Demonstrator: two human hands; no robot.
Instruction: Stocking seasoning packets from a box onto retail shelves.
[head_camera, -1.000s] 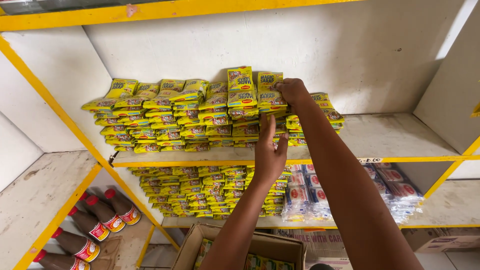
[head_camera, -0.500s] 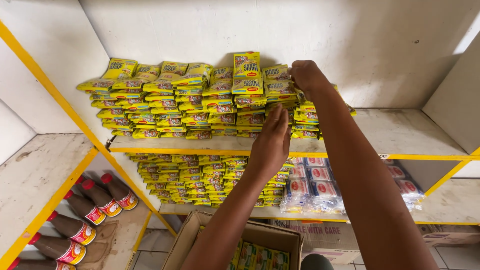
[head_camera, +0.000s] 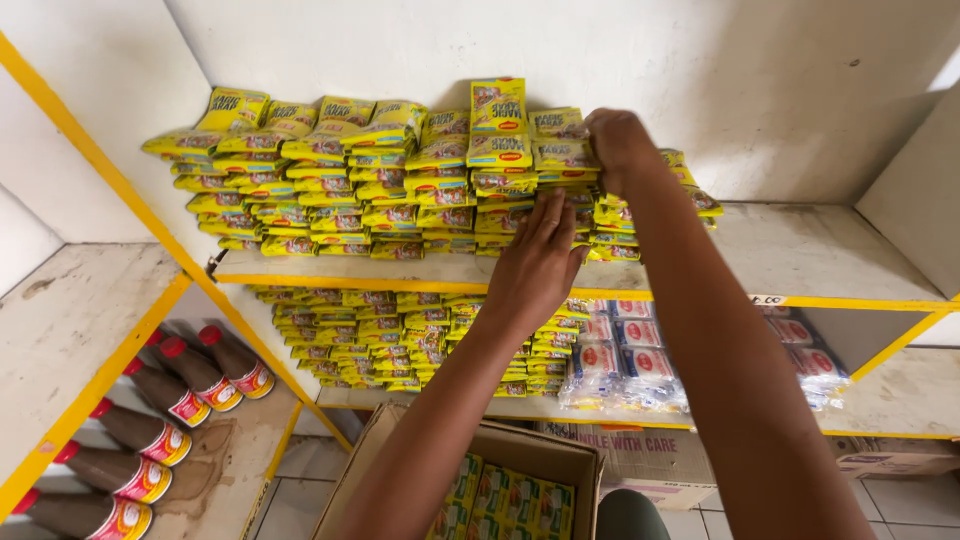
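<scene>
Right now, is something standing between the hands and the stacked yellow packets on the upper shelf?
Nothing visible does. The left hand presses the front of the yellow packets, and the right hand rests on top of the stack.

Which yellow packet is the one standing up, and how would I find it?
Look at the upper shelf with the yellow edge, where the yellow packets lie in flat stacks. Near the right end of them, just left of the right hand, is the upright packet. It alone stands tall above the piles.
</scene>
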